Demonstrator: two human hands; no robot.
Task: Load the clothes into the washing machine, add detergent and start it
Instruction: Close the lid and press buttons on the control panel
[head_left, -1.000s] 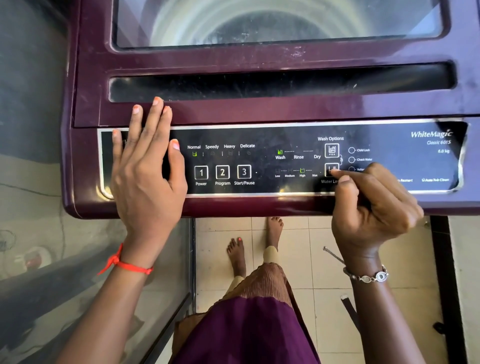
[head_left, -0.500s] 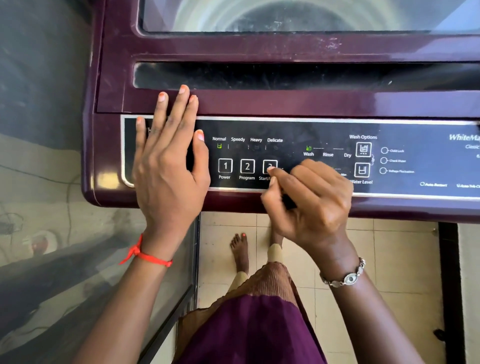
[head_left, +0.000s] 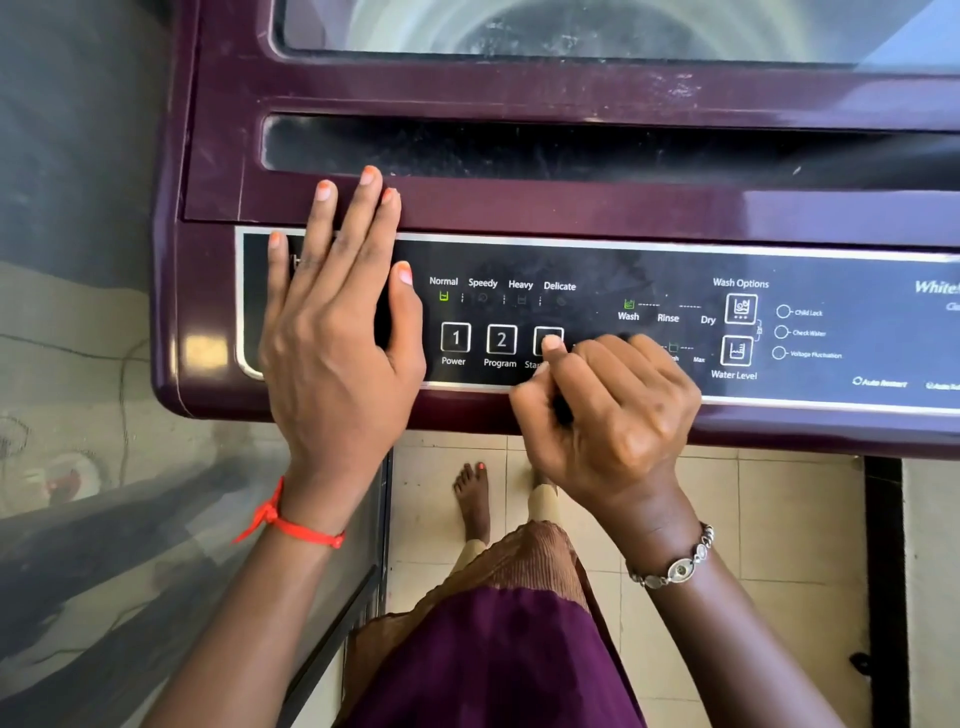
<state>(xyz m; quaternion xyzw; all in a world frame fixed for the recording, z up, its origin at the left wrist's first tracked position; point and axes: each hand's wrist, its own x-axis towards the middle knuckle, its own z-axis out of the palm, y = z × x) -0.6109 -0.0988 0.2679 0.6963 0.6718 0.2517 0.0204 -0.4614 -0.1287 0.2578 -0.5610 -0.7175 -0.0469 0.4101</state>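
Head view looks straight down over the front edge of a maroon top-loading washing machine, whose glass lid is closed, showing the drum dimly through it. Along the near edge runs the black control panel. The left hand lies flat on the panel's left end, fingers spread and extended, with the fingertips reaching up onto the maroon strip below the lid and the thumb just left of the "Normal" label; this grip holds nothing. The right hand is curled into a loose fist at the panel's near edge, with only the index finger stretched out; its tip rests on the third square button, covering the numeral and most of the "Start/Pause" label beneath. That button sits directly under the fingertip, just right of the "Program" button and the "Power" button, both uncovered between the two hands. A small green light glows under "Normal" and another above "Wash". A red thread circles the left wrist, a metal bracelet the right. Below the machine are tiled floor and the person's bare feet.
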